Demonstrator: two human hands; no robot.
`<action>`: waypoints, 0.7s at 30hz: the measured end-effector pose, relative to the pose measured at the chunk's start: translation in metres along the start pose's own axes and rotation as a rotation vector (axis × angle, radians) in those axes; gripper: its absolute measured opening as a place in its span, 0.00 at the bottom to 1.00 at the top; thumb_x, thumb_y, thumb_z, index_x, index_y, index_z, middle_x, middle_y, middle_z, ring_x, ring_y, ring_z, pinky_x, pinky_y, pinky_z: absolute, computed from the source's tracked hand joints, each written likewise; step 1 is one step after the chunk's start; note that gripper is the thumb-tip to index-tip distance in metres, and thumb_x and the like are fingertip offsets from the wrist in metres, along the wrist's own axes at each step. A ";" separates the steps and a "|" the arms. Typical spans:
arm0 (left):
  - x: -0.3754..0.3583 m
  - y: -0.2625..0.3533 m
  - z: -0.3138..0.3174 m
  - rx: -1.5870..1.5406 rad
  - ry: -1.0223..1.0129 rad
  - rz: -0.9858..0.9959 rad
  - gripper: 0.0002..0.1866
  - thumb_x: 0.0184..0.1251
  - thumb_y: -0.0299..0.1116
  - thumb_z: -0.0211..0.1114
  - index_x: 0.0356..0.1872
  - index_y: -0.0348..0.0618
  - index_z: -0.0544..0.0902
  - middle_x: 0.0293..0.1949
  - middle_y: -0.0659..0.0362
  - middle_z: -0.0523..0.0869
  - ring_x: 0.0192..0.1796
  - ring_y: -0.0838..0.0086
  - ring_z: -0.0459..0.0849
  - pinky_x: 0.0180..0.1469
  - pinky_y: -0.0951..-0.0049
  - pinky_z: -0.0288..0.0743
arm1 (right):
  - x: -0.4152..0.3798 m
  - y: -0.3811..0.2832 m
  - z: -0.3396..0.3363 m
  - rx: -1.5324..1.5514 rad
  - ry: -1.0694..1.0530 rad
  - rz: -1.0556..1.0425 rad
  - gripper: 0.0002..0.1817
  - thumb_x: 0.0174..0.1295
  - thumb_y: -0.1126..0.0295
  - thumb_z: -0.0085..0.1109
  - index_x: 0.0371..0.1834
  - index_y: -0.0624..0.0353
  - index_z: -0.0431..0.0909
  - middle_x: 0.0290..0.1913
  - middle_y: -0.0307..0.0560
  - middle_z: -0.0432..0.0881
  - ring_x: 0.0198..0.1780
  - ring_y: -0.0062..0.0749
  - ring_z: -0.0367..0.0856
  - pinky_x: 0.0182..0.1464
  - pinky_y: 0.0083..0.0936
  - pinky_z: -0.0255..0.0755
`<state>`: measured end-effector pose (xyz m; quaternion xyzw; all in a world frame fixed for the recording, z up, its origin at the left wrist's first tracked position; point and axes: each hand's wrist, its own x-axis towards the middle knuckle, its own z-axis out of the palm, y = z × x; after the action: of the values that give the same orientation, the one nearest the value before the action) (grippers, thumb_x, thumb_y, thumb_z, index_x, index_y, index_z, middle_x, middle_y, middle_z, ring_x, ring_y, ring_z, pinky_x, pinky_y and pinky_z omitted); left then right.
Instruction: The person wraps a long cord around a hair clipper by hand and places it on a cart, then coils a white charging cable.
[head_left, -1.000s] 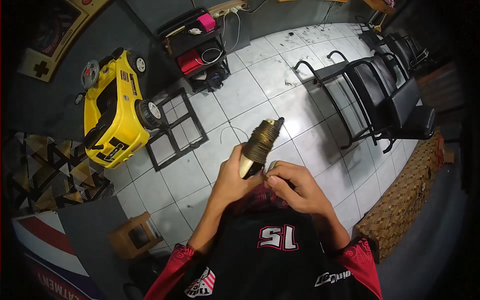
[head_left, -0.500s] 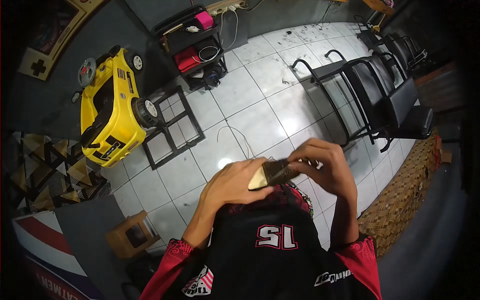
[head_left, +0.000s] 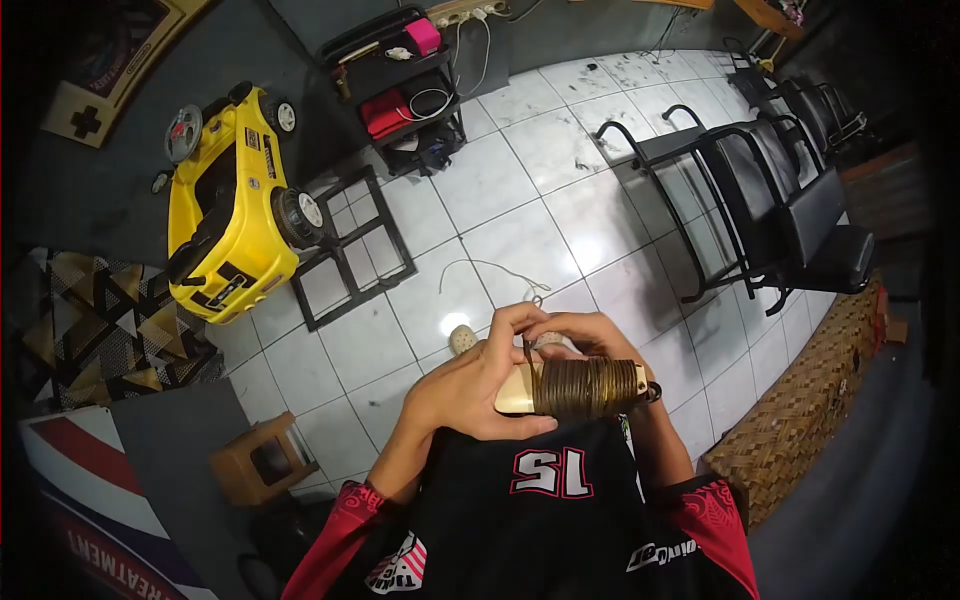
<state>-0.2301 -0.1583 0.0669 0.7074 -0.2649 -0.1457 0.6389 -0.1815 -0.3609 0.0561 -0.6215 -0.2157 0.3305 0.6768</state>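
A cream-coloured winder [head_left: 515, 393] wrapped in several turns of dark brown cord [head_left: 590, 387] lies level in front of my chest. My left hand [head_left: 465, 388] grips its bare cream end, with the thumb along the near side. Behind the winder, my right hand [head_left: 580, 330] is closed, its fingertips meeting my left index finger where a strand of the cord rises off the winding. The exact pinch on that strand is partly hidden. A small dark loop [head_left: 653, 391] shows at the winder's far right end.
A thin string [head_left: 490, 264] trails over the white tiled floor [head_left: 500, 215] beyond my hands. Beside my left hand is a beige perforated shoe [head_left: 462, 339]. A black metal frame [head_left: 355, 250] and yellow toy car [head_left: 230, 220] stand left, black chairs [head_left: 770, 195] right.
My right hand has moved from the winder's right end to its far side, close to my left fingers. The winder has come lower, its wound cord now in plain view.
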 end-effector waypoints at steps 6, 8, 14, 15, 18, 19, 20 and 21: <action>0.002 0.014 -0.004 -0.174 -0.080 -0.069 0.57 0.51 0.36 0.76 0.69 0.34 0.39 0.43 0.48 0.81 0.46 0.61 0.85 0.54 0.66 0.74 | 0.005 -0.003 -0.003 -0.121 -0.011 -0.063 0.07 0.65 0.74 0.58 0.43 0.65 0.81 0.39 0.48 0.83 0.43 0.32 0.80 0.50 0.27 0.70; 0.002 0.017 -0.005 -0.167 -0.076 -0.112 0.55 0.50 0.37 0.77 0.68 0.35 0.42 0.39 0.49 0.83 0.45 0.62 0.85 0.52 0.67 0.74 | 0.006 -0.004 -0.017 -0.135 -0.155 -0.019 0.08 0.68 0.72 0.55 0.41 0.66 0.80 0.38 0.47 0.82 0.40 0.30 0.78 0.47 0.26 0.70; 0.011 0.022 -0.011 0.101 -0.007 -0.094 0.42 0.45 0.38 0.79 0.58 0.39 0.61 0.35 0.51 0.88 0.37 0.65 0.88 0.44 0.70 0.77 | -0.002 0.015 0.000 0.246 0.012 0.085 0.11 0.71 0.65 0.53 0.46 0.62 0.75 0.38 0.38 0.79 0.42 0.15 0.74 0.43 0.16 0.69; 0.012 0.023 -0.011 0.122 0.052 -0.089 0.37 0.44 0.38 0.80 0.53 0.40 0.66 0.35 0.51 0.88 0.36 0.67 0.88 0.42 0.70 0.77 | -0.005 0.027 0.000 0.226 0.013 0.040 0.11 0.69 0.65 0.56 0.47 0.61 0.75 0.40 0.38 0.79 0.42 0.16 0.75 0.44 0.18 0.69; 0.013 0.015 -0.013 0.029 0.210 -0.188 0.34 0.45 0.38 0.79 0.50 0.39 0.69 0.34 0.51 0.89 0.35 0.68 0.88 0.39 0.73 0.78 | 0.003 0.058 0.020 -0.265 0.363 -0.223 0.15 0.60 0.73 0.60 0.50 0.65 0.75 0.40 0.44 0.82 0.46 0.30 0.80 0.47 0.28 0.72; 0.015 0.014 -0.012 0.023 0.265 -0.254 0.33 0.46 0.38 0.79 0.49 0.39 0.69 0.33 0.51 0.88 0.36 0.71 0.88 0.39 0.75 0.78 | 0.001 0.061 0.020 -0.194 0.381 -0.199 0.14 0.59 0.74 0.58 0.49 0.65 0.76 0.38 0.45 0.82 0.45 0.31 0.81 0.47 0.28 0.73; 0.016 0.012 -0.010 0.024 0.264 -0.254 0.33 0.46 0.38 0.79 0.49 0.39 0.69 0.33 0.51 0.88 0.36 0.71 0.88 0.39 0.75 0.78 | -0.005 0.059 0.019 -0.123 0.400 -0.175 0.13 0.59 0.76 0.57 0.48 0.66 0.77 0.36 0.46 0.82 0.44 0.31 0.82 0.47 0.28 0.73; 0.017 0.008 -0.007 -0.008 0.335 -0.307 0.32 0.47 0.37 0.78 0.50 0.38 0.69 0.33 0.53 0.88 0.35 0.76 0.85 0.38 0.77 0.76 | -0.006 0.038 0.021 -0.030 0.366 -0.079 0.11 0.58 0.75 0.57 0.44 0.66 0.79 0.34 0.45 0.81 0.38 0.28 0.81 0.41 0.25 0.73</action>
<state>-0.2136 -0.1623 0.0784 0.7513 -0.0438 -0.1227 0.6469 -0.2074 -0.3506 0.0223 -0.6723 -0.1181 0.1817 0.7079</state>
